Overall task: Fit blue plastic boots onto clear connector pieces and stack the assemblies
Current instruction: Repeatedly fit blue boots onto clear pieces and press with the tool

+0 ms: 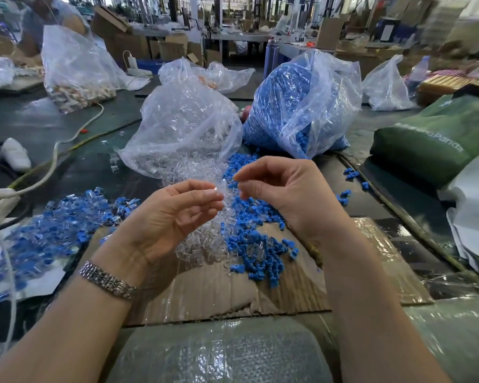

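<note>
Centrally in the frame, both hands are raised above a cardboard sheet (260, 294). Left hand (166, 217) pinches a clear connector piece (217, 190) between thumb and fingertips. Right hand (282, 189) has fingers curled, tips closed near the connector; whether it holds a boot cannot be told. Loose blue boots (257, 252) and clear pieces (205, 244) lie below the hands. Finished assemblies (56, 230) are heaped at lower left. Bag of blue boots (291, 106) stands upper right of centre.
</note>
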The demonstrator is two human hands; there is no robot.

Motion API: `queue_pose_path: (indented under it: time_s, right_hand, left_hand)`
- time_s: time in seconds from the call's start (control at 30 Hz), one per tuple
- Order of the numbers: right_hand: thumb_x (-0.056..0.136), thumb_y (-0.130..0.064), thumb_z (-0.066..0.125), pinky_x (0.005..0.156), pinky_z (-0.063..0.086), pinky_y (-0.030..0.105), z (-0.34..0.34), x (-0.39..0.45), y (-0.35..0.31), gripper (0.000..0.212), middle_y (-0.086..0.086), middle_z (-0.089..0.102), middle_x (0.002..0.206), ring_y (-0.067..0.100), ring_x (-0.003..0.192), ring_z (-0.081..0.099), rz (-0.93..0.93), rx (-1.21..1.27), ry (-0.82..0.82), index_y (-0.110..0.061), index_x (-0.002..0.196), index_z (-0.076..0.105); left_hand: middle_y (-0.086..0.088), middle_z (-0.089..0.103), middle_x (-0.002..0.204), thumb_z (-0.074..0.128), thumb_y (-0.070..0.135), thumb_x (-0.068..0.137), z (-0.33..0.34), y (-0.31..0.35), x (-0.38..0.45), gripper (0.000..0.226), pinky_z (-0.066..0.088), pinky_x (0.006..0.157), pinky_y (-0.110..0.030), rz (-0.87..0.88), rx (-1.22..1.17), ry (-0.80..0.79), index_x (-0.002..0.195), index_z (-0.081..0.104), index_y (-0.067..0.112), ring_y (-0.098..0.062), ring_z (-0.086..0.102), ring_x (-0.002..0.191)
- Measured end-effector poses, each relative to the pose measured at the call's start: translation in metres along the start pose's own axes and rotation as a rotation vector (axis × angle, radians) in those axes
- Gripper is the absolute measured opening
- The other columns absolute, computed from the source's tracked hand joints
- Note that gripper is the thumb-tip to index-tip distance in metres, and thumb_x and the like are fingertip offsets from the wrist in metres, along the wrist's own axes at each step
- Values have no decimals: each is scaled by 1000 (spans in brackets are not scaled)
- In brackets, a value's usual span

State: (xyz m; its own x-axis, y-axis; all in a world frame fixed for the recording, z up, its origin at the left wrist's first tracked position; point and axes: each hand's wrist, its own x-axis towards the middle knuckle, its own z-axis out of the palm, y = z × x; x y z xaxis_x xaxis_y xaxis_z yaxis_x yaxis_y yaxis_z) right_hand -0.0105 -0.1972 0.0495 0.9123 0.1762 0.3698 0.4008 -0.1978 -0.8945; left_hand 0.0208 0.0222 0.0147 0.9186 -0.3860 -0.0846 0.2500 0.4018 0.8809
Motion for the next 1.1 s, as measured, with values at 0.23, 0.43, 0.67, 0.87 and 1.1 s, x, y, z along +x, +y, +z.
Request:
queue_pose_path:
  time_s: [0.23, 0.43, 0.67, 0.87, 1.1]
  right_hand:
    - [90, -4, 76, 84, 58, 31, 3, -1, -1, 12, -2, 75, 86, 13, 83, 71, -92, -209, -28, -15, 94, 73]
    - [89, -1, 74, 82, 57, 23, 5, -3, 0, 11, -2, 75, 85, 12, 82, 71, -120, -264, -71, -11, 94, 75]
    - [89, -1, 72, 77, 56, 31, 7, -4, -3, 13, -4, 70, 80, 14, 77, 67, -145, -353, -61, -14, 91, 69]
    - [88, -2, 73, 76, 55, 33, 8, -6, -5, 13, -4, 69, 78, 14, 76, 65, -140, -375, -77, -14, 88, 66]
    - [87, -2, 74, 77, 55, 37, 7, -6, -4, 13, -3, 69, 80, 15, 78, 65, -164, -408, -105, -12, 88, 66]
  left_hand:
    - [-14, 75, 89, 73, -3, 75, 8, -2, -3, 16, 60, 68, -23, 29, 55, -57, 84, 78, 9, -20, 74, 78]
    - [-15, 75, 89, 74, 10, 82, 11, -1, -4, 15, 59, 66, -24, 14, 126, -96, 95, 80, 9, -20, 73, 75]
    - [-21, 75, 100, 76, 18, 82, 12, -3, -7, 22, 60, 74, -28, 73, 234, -157, 103, 79, 11, -26, 74, 85]
    - [-18, 77, 99, 80, 21, 73, 12, -5, -7, 31, 58, 75, -25, 143, 365, -89, 102, 80, 12, -24, 75, 85]
    - [-20, 76, 100, 79, 21, 73, 11, -5, -8, 32, 60, 76, -27, 144, 387, -100, 103, 79, 10, -29, 76, 88]
